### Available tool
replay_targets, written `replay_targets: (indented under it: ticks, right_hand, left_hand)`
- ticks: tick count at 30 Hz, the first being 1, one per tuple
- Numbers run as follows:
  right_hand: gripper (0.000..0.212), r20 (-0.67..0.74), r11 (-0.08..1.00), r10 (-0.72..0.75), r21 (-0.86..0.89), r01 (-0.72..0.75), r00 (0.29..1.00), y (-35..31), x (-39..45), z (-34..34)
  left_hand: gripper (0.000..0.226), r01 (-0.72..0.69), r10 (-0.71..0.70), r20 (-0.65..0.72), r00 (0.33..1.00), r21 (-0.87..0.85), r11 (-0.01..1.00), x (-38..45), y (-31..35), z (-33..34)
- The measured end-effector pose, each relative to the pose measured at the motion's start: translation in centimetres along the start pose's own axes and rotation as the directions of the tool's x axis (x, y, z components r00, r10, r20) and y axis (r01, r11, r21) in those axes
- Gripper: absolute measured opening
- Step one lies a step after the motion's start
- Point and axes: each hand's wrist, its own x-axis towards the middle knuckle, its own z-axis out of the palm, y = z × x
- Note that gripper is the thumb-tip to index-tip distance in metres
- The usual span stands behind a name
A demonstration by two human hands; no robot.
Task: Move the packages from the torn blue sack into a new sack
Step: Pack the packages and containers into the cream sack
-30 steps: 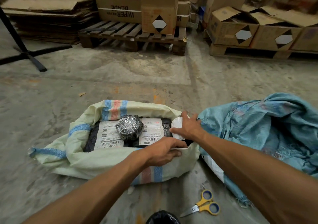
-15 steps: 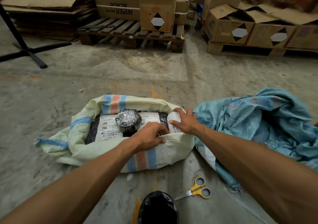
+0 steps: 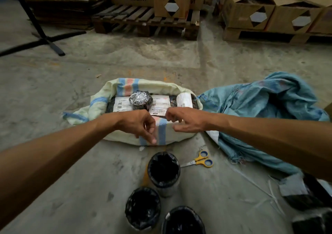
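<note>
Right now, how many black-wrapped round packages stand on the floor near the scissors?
3: one left of the scissors, one nearer the camera, one cut by the bottom edge. Others may lie outside the view.

floor (image 3: 53, 93): stained concrete | pallets (image 3: 145, 20): wooden, bearing cardboard boxes (image 3: 248, 11) | light: dim, possibly indoor warehouse

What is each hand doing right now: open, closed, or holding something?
Left hand: open, fingers loosely curled, holding nothing, over the new sack.
Right hand: open, holding nothing.
</note>
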Motion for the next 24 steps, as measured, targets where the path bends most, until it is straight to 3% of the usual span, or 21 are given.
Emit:
replay_targets:
  ticks: [3, 5, 12, 14, 18, 24]
  right_hand:
    - [0.045, 0.002, 0.982, -0.164, -0.097, 0.164, 0.986, -2.0, -1.5, 0.9]
    - [0.053, 0.047, 0.976, -0.215, -0.027, 0.216, 0.976, -3.3, -2.3, 1.4]
    - [0.07, 0.254, 0.966, -0.228, -0.064, 0.252, 0.94, -5.6, -4.0, 2.6]
    - [0.066, 0.324, 0.963, -0.219, -0.079, 0.257, 0.92, -6.2, -4.1, 3.0]
    - [0.04, 0.46, 0.948, -0.149, -0.185, 0.258, 0.875, -6.4, -3.9, 4.0]
    - [0.033, 0.278, 0.984, -0.159, 0.123, 0.129, 0.947, -6.5, -3.3, 2.9]
  left_hand:
    - [0.032, 0.126, -0.128, 0.136, 0.982, 0.021, 0.992, -2.9, -0.4, 1.6]
    - [0.037, 0.219, -0.223, 0.22, 0.95, 0.043, 0.975, -4.3, -0.8, 3.5]
    - [0.04, 0.378, -0.363, 0.323, 0.874, 0.019, 0.926, -5.9, -1.6, 9.2]
    - [0.037, 0.401, -0.39, 0.337, 0.857, 0.041, 0.915, -5.8, -1.8, 10.5]
    - [0.032, 0.376, -0.394, 0.285, 0.874, 0.117, 0.919, -5.7, -2.7, 11.6]
    - [0.029, 0.311, -0.333, 0.164, 0.928, 0.148, 0.939, -6.4, -3.9, 8.7]
